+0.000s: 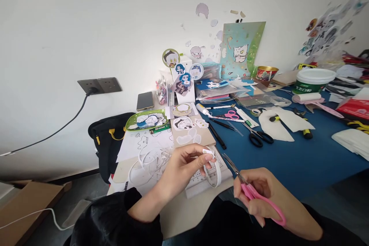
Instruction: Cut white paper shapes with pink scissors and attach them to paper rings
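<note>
Between the thumb and fingers of my left hand (190,165) a white paper strip (217,175) is pinched, its length curling down in a loop. My right hand (256,192) grips pink-handled scissors (252,192), whose blades point up and left, a little apart from the strip. Beneath my left hand lies a printed page (198,180). Thin curled paper offcuts (152,165) are heaped left of that hand. Beyond it, several paper cutouts (188,136) with drawn figures rest on a beige board.
A green tray (131,122) of cutouts stands at the left, near a phone (145,101). Black-handled scissors (258,136), a second pink pair (230,115), a glue tube (246,117) and white sheets (275,125) lie on the blue table (273,169). A white tub (314,80) is behind.
</note>
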`<state>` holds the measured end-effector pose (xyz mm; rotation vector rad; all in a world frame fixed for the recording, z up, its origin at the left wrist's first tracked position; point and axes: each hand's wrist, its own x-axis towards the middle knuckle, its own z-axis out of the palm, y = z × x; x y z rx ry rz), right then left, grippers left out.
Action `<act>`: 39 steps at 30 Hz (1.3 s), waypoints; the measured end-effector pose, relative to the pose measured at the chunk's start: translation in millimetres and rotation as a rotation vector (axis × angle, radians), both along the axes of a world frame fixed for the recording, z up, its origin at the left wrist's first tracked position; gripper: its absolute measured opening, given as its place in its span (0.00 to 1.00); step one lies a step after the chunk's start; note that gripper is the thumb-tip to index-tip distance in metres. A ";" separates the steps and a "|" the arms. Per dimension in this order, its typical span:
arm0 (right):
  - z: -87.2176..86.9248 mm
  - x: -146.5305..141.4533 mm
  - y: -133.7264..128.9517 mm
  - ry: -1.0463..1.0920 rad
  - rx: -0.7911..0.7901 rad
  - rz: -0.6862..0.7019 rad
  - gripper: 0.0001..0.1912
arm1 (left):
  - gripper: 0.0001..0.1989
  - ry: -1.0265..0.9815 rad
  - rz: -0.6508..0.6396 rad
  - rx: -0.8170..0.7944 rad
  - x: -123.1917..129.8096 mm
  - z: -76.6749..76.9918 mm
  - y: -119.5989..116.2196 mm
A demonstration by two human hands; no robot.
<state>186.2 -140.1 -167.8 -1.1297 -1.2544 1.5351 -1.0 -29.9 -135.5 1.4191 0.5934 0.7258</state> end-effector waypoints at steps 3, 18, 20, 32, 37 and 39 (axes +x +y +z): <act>1.7 -5.9 4.5 -0.026 0.018 -0.020 0.11 | 0.08 0.006 0.011 -0.008 0.5 0.3 -0.9; 7.5 -27.1 12.7 0.108 0.044 -0.045 0.15 | 0.07 -0.024 -0.024 -0.065 -0.1 0.5 -2.8; 4.9 -28.0 13.8 0.115 0.047 -0.044 0.15 | 0.07 -0.030 -0.033 -0.073 -0.6 0.7 -3.3; 13.6 -29.3 13.7 0.068 -0.007 -0.060 0.20 | 0.09 -0.012 0.007 -0.095 -1.8 2.5 -6.7; 14.6 -29.8 13.3 0.058 -0.020 -0.048 0.21 | 0.08 -0.001 0.025 -0.086 -3.2 3.6 -9.2; 13.4 -29.8 12.5 0.061 -0.009 -0.042 0.20 | 0.09 0.000 0.033 -0.081 -3.0 4.2 -9.9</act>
